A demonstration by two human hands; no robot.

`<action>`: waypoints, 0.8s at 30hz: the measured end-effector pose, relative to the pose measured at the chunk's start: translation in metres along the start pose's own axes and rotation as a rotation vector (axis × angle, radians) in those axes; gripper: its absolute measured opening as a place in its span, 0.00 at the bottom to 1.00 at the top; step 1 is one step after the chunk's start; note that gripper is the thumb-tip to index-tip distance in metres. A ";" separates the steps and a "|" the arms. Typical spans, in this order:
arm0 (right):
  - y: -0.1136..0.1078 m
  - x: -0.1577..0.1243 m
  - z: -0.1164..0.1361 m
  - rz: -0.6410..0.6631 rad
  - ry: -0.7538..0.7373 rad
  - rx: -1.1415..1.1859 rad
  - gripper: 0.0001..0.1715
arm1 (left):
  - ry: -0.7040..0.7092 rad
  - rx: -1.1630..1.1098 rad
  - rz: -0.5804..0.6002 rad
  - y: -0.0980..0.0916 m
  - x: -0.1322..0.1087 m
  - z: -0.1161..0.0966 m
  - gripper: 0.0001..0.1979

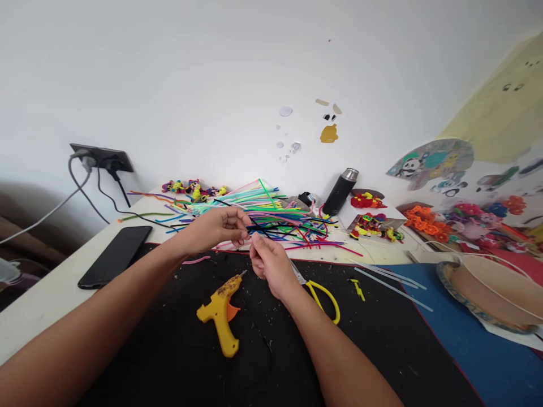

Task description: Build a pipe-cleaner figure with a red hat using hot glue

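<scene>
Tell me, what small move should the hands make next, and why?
Probably pull the black strand free of the pile of coloured strands: the left hand and right hand both seem to pinch its near end, while the rest lies in the pile.

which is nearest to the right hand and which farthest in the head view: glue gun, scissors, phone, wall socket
From the right hand, pinching a pipe cleaner with the left hand:
1. scissors, just right of it on the black mat.
2. glue gun, lower left on the mat.
3. phone, far left on the white table.
4. wall socket, beyond the phone.
</scene>
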State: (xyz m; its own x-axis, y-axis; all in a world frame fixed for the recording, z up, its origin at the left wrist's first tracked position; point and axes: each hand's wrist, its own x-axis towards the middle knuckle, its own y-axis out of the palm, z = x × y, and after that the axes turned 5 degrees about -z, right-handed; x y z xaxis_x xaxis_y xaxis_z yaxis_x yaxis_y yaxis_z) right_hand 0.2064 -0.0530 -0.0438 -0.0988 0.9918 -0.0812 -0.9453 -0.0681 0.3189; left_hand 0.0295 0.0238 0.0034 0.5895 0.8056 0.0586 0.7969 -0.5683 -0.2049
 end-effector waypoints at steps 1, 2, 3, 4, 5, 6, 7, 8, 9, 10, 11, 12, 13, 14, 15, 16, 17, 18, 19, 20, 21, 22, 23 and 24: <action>0.000 0.000 0.000 0.000 -0.002 -0.004 0.35 | 0.002 -0.001 -0.003 0.000 0.000 0.000 0.14; 0.000 0.000 0.000 0.000 -0.001 -0.011 0.35 | 0.004 -0.003 -0.003 0.001 0.000 0.000 0.14; 0.000 0.000 -0.001 0.000 0.000 -0.022 0.35 | 0.005 -0.006 -0.001 0.001 0.000 0.000 0.13; 0.000 0.000 -0.002 -0.001 0.003 -0.038 0.35 | 0.005 -0.007 0.001 0.001 0.000 0.001 0.13; 0.000 0.000 -0.003 -0.002 0.006 -0.055 0.35 | 0.004 -0.006 0.003 0.001 0.000 0.001 0.13; 0.000 0.001 -0.004 -0.002 0.008 -0.075 0.35 | 0.003 -0.002 0.003 0.000 -0.001 0.001 0.13; -0.001 0.001 -0.005 -0.003 0.004 -0.098 0.34 | 0.003 0.003 0.002 0.000 -0.001 0.001 0.13; -0.002 0.001 -0.006 -0.006 -0.010 -0.132 0.34 | 0.002 0.009 -0.001 -0.001 0.000 0.001 0.13; -0.003 0.002 -0.007 -0.017 -0.040 -0.182 0.34 | 0.002 0.015 -0.007 -0.003 0.000 0.001 0.13; -0.005 0.002 -0.007 -0.033 -0.086 -0.255 0.33 | 0.004 0.019 -0.016 -0.004 0.000 0.002 0.13; -0.006 0.002 -0.007 -0.059 -0.146 -0.357 0.32 | 0.006 0.022 -0.025 -0.006 0.000 0.002 0.14; -0.007 0.002 -0.007 -0.095 -0.215 -0.486 0.31 | 0.006 0.025 -0.035 -0.008 0.001 0.002 0.14; -0.009 0.002 -0.005 -0.134 -0.284 -0.632 0.30 | 0.005 0.030 -0.044 -0.010 0.001 0.003 0.15; -0.010 0.002 -0.004 -0.170 -0.342 -0.783 0.28 | 0.002 0.034 -0.053 -0.011 0.001 0.003 0.15; -0.011 0.002 -0.002 -0.198 -0.383 -0.925 0.26 | -0.002 0.040 -0.061 -0.012 0.001 0.003 0.15; -0.013 0.002 -0.001 -0.213 -0.404 -1.047 0.24 | -0.008 0.047 -0.068 -0.013 0.001 0.002 0.15; -0.014 0.002 0.001 -0.217 -0.410 -1.143 0.22 | -0.012 0.050 -0.075 -0.014 0.001 0.002 0.15; -0.015 0.002 0.002 -0.209 -0.405 -1.213 0.20 | -0.014 0.048 -0.080 -0.015 0.001 0.001 0.16; -0.016 0.003 0.002 -0.194 -0.396 -1.262 0.17 | -0.013 0.043 -0.082 -0.015 0.001 0.000 0.16; -0.017 0.004 0.002 -0.178 -0.388 -1.295 0.15 | -0.010 0.037 -0.083 -0.016 0.001 -0.001 0.16; -0.018 0.005 0.001 -0.164 -0.382 -1.317 0.14 | -0.006 0.029 -0.083 -0.017 0.001 -0.002 0.16; -0.019 0.006 0.000 -0.151 -0.379 -1.334 0.13 | -0.002 0.021 -0.081 -0.017 0.000 -0.003 0.17; -0.020 0.007 -0.002 -0.146 -0.379 -1.345 0.12 | 0.003 0.013 -0.080 -0.018 0.000 -0.004 0.17; -0.021 0.008 -0.004 -0.145 -0.382 -1.354 0.12 | 0.007 0.005 -0.077 -0.019 0.000 -0.005 0.17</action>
State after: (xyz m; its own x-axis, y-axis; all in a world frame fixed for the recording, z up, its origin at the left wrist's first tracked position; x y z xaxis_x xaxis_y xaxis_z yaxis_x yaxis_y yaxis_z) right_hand 0.2241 -0.0442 -0.0553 -0.0940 0.9518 0.2918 -0.5238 0.2020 -0.8275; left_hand 0.0150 0.0334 0.0126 0.5273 0.8458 0.0815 0.8394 -0.5036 -0.2046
